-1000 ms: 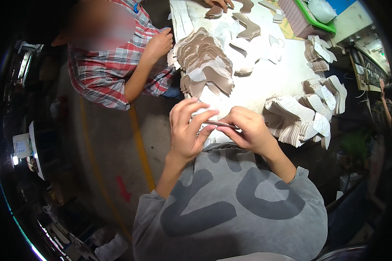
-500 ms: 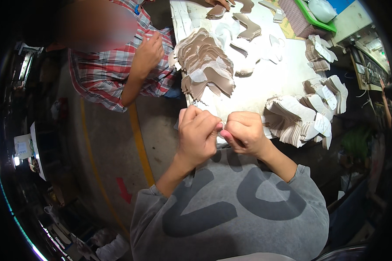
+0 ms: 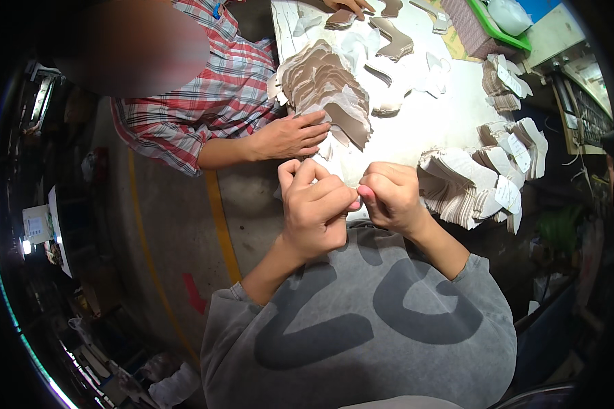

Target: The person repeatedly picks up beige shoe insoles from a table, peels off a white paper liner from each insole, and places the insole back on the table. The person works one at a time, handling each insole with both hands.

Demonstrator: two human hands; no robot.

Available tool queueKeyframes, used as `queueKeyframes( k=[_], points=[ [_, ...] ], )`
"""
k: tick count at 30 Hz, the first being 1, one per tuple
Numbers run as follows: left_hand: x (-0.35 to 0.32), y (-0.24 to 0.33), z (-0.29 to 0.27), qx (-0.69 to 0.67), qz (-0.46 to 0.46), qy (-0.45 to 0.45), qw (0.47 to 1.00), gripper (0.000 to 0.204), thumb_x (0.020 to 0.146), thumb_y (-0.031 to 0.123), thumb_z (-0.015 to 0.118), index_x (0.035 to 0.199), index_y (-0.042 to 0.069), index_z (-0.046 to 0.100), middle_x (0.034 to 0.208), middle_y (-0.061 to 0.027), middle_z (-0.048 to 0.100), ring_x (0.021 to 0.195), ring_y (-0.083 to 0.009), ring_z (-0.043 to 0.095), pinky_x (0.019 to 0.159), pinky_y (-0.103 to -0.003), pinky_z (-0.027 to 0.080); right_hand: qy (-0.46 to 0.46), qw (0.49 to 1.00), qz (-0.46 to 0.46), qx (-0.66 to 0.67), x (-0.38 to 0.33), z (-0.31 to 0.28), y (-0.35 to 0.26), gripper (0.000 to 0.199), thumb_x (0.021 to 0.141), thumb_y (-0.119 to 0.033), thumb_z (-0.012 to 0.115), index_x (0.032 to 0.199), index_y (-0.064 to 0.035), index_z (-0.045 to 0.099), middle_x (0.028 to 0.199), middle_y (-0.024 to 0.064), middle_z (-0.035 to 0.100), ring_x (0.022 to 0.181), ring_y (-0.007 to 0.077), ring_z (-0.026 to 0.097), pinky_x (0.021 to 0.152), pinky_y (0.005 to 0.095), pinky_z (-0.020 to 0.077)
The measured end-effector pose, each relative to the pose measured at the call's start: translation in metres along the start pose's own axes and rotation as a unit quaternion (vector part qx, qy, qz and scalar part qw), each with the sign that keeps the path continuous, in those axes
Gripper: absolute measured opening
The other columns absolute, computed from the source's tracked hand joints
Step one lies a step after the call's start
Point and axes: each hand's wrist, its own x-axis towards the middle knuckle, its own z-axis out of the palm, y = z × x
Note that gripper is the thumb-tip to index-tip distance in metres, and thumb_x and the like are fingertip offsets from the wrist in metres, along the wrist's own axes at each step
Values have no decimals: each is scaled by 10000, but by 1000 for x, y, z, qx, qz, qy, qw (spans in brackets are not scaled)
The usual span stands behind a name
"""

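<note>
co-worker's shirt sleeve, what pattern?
Red, white and grey plaid on the co-worker's short shirt sleeve; head view shows it.

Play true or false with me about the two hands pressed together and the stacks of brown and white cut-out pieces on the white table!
1. The left hand and the right hand touch at the fingertips. True.
2. The hands are plainly holding a green bottle. False: no bottle shows; whatever they pinch is hidden between the fingers.
3. A co-worker's hand rests at the edge of the white table, beside the fanned stack of brown and white cut-out pieces. True.
4. The co-worker's sleeve is plain blue. False: it is red-and-white plaid.
5. Another stack of pale cut-out pieces lies to the right of the right hand. True.
</note>
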Motion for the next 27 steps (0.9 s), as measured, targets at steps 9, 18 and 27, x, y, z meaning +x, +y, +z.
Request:
queueKeyframes(
  k=[9,18,27],
  points=[
    [0,-5,0,11,3,-17,1000,192,609,-11,636,771,74,694,691,5,578,727,-218,519,843,-392,320,-14,996,-83,-24,-5,2,-11,291,842,-154,790,729,-75,534,668,53,517,530,231,542,476,358,445],
    [6,-2,-13,22,20,-32,999,115,703,100,767,801,147,731,767,53,638,825,-190,550,867,-421,295,0,999,-44,3,-7,-2,-2,194,924,-199,742,826,-76,628,717,45,567,538,219,552,482,354,451],
    [1,10,19,-322,-178,250,895,440,1128,200,427,1501,-7,325,1411,-203,458,1247,-311,539,1110,-426,426,75,992,-53,-90,1,-11,-17,192,910,-246,767,941,-69,701,789,48,627,579,212,610,504,336,483]
  ],
)
